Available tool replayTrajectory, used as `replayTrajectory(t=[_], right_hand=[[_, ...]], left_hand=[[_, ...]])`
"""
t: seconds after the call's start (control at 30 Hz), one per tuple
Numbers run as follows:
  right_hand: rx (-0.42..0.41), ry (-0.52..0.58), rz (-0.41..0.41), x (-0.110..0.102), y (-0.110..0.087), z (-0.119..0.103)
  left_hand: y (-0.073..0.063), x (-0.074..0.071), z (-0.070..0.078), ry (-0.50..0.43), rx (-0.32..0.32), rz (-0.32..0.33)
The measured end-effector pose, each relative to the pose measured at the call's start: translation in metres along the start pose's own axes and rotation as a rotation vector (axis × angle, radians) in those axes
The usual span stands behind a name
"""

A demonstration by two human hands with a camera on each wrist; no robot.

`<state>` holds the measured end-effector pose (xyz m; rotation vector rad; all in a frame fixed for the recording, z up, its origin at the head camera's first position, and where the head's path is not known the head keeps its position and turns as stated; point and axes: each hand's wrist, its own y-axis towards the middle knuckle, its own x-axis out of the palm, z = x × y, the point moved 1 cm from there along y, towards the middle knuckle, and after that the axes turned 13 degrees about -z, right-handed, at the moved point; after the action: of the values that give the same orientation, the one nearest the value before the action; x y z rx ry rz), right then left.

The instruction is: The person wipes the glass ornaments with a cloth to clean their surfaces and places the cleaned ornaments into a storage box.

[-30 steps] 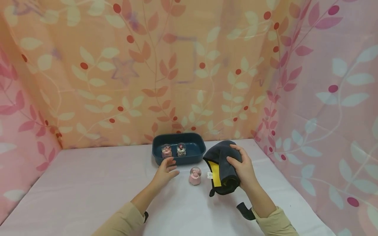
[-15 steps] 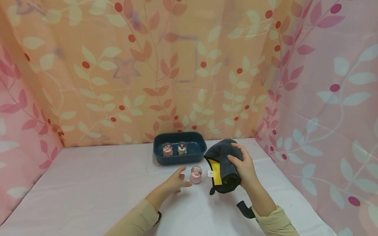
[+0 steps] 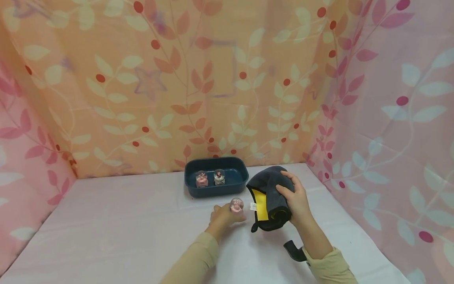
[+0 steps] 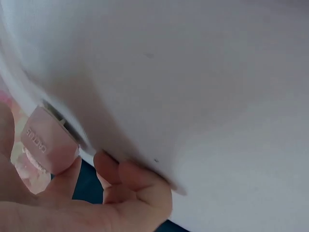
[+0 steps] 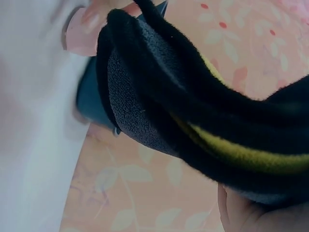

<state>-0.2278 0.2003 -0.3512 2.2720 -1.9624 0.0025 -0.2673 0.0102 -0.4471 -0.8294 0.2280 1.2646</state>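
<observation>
My left hand (image 3: 222,217) grips a small pink snow globe (image 3: 236,205), its clear dome showing above the fingers. In the left wrist view the globe's pink base (image 4: 50,140), with raised lettering, sits between thumb and fingers, close to the white cloth. Whether it touches the cloth I cannot tell. To the right, my right hand (image 3: 295,197) holds a folded, partly rolled microfiber towel (image 3: 271,185), dark grey outside, yellow inside, with black edging and a white tag. That towel fills much of the right wrist view, where only a little of the right hand (image 5: 251,212) shows.
Behind the hands stands a dark blue tray (image 3: 216,192). Inside it are a pink snow globe (image 3: 201,179) and a white-based snow globe (image 3: 219,178). A white cloth (image 3: 124,225) covers the table, and patterned curtains (image 3: 159,98) enclose the back and sides. A black strap (image 3: 294,251) hangs by the right wrist.
My left hand has moved right from in front of the tray and taken hold of the pink snow globe. The right hand keeps holding the towel in nearly the same place.
</observation>
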Motion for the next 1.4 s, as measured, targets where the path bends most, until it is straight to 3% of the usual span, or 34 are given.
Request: replayTrajectory(t=[0.2, 0.33, 0.47, 0.63, 0.8, 1.07, 1.23, 1.4], right_hand=[[0.006, -0.009, -0.027, 0.004, 0.002, 0.001], [-0.01, -0.02, -0.052, 0.005, 0.002, -0.001], [-0.01, -0.028, -0.08, 0.004, 0.004, -0.001], [-0.002, -0.032, -0.092, 0.005, 0.005, 0.002], [-0.006, -0.021, -0.11, 0.009, 0.007, 0.007], [-0.014, -0.014, -0.157, 0.02, 0.016, 0.017], [-0.032, -0.013, -0.217, 0.031, 0.02, 0.022], [-0.107, -0.008, -0.228, 0.043, 0.02, 0.02]], left_hand=[[-0.005, 0.0, 0.003, 0.006, -0.066, 0.064], [-0.002, -0.001, -0.002, -0.032, -0.046, 0.089], [0.001, -0.007, -0.011, -0.103, 0.04, 0.084], [-0.004, -0.02, -0.024, -0.245, 0.175, -0.01], [-0.026, -0.037, -0.029, -0.27, 0.283, -0.08], [-0.058, -0.061, -0.019, -0.255, 0.459, -0.115], [-0.066, -0.065, -0.017, -0.266, 0.495, -0.1], [-0.07, -0.065, -0.015, -0.217, 0.483, -0.06]])
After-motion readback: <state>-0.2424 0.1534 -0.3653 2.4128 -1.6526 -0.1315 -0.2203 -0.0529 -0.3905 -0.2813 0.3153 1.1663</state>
